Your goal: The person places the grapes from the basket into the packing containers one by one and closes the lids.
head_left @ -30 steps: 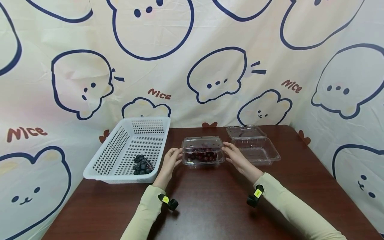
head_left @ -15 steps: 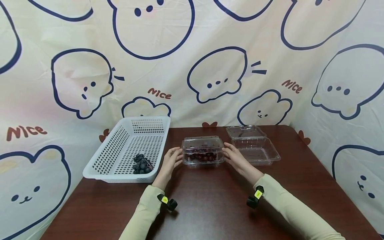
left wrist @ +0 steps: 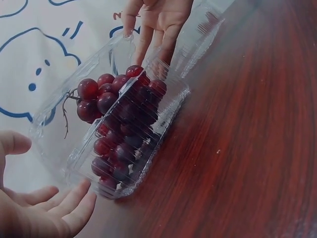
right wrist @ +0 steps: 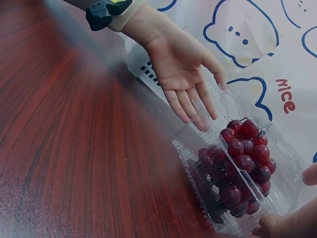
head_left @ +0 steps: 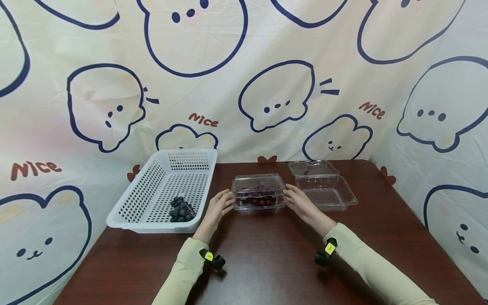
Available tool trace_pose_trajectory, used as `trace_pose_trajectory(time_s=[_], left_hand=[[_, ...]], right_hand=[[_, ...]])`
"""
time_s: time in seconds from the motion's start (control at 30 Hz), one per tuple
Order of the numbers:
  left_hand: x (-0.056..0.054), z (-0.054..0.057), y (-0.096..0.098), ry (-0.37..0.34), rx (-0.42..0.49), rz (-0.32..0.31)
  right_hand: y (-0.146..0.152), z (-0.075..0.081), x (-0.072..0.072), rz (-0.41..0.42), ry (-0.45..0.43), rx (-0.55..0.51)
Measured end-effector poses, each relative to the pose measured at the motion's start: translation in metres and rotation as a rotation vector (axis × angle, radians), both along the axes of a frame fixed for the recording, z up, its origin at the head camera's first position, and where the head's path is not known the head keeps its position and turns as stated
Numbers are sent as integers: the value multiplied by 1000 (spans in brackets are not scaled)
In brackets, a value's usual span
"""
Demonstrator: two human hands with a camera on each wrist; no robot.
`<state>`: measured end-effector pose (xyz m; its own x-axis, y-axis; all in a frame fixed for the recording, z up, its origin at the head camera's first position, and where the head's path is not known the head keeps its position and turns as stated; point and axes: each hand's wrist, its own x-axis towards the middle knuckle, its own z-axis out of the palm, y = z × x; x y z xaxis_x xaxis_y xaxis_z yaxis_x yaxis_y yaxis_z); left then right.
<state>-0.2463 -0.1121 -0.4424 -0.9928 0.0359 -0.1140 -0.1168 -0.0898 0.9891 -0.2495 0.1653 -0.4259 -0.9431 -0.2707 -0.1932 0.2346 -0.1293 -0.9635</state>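
A clear plastic clamshell container (head_left: pixel 258 182) with red grapes (left wrist: pixel 124 106) inside stands on the table between the two hands, its lid down over the base. The left hand (head_left: pixel 218 208) is at the container's left end, fingers extended and fingertips right at its wall. Opposite it, the right hand (head_left: pixel 303 206) has its fingers straight along the right end; in the left wrist view its fingertips overlap the clear plastic. Neither hand curls round the container. A grape stem shows under the lid in the left wrist view.
To the left, a white perforated basket (head_left: pixel 152 169) holds a bunch of dark grapes (head_left: pixel 181 210). A second clear clamshell (head_left: pixel 328 197), lid raised back, sits just right of the right hand. A patterned cloth (head_left: pixel 228 97) hangs behind the brown table (head_left: pixel 263 262).
The right hand's fingertips have dropped slightly along the container's end, and the left hand has shifted a little. The container, basket and second clamshell have stayed in place.
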Motion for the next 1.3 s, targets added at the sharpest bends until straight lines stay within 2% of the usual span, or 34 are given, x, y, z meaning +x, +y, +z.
trace_pose_trajectory(time_s=[0.4,0.97,1.3], left_hand=[[3,-2,-1,5,-32,17],[6,-1,0,19,-39,15],[5,-5,-1,25,-53,28]], right_hand=[[-1,-5,0,-35,-7,-23],[0,-9,0,-20,12,-20],[0,-12,1,-36,11,-14]])
